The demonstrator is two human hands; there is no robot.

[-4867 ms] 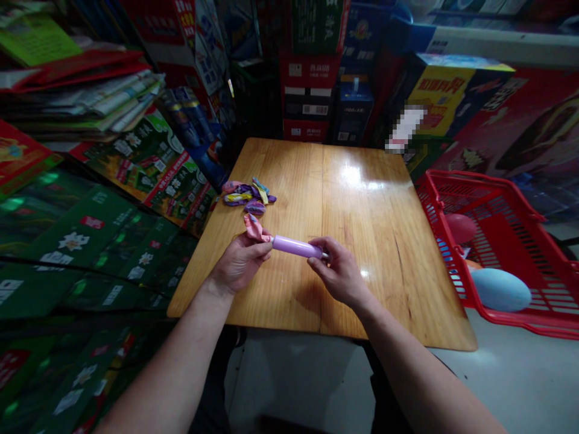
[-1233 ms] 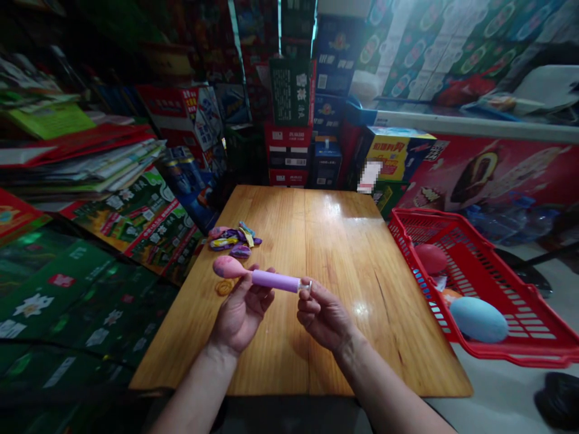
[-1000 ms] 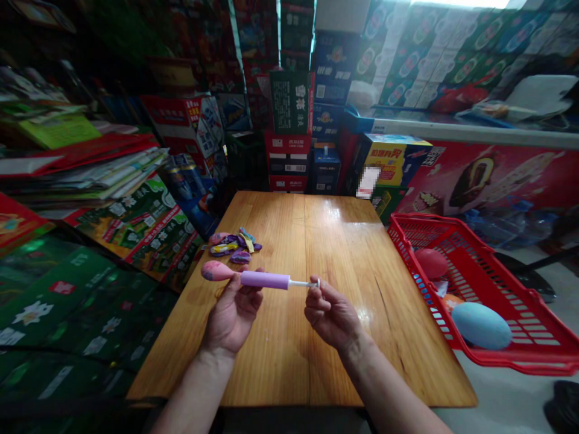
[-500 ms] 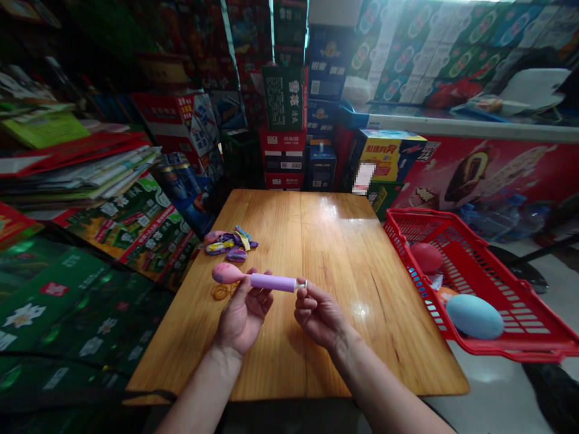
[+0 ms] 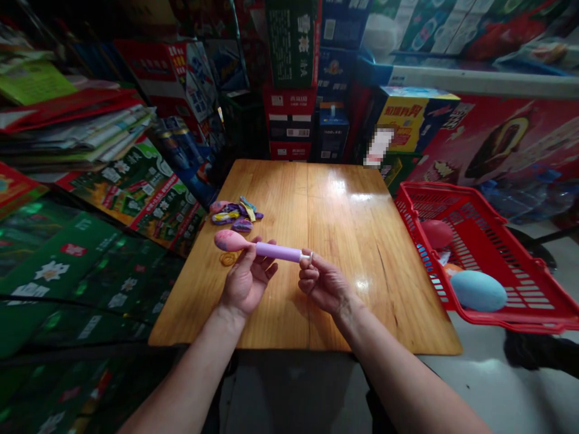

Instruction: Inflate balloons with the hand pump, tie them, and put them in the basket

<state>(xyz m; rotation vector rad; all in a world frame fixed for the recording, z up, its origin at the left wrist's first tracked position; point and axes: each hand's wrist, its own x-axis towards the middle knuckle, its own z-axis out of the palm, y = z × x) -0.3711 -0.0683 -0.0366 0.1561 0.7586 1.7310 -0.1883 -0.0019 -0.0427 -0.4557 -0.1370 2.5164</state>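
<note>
Inspected: wooden table (image 5: 353,229), light brown, with rounded corners and a narrow seam (image 5: 308,205) running front to back near the middle. Noted on the right portion: thin dark streaks (image 5: 382,260) along the grain. Found towards the left edge: a heap of limp balloons (image 5: 230,215), crumpled together, in purple, pink, yellow and blue. Found nearer the front edge, apart from the heap: thin orange-tan loops (image 5: 227,260), bunched in a small coil.

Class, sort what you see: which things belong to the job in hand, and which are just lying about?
In the job: pump, pink balloon; probably limp balloons, tan loops, basket with blue balloon.

Lying about, it seems: papers, green carton, bottles.
</note>
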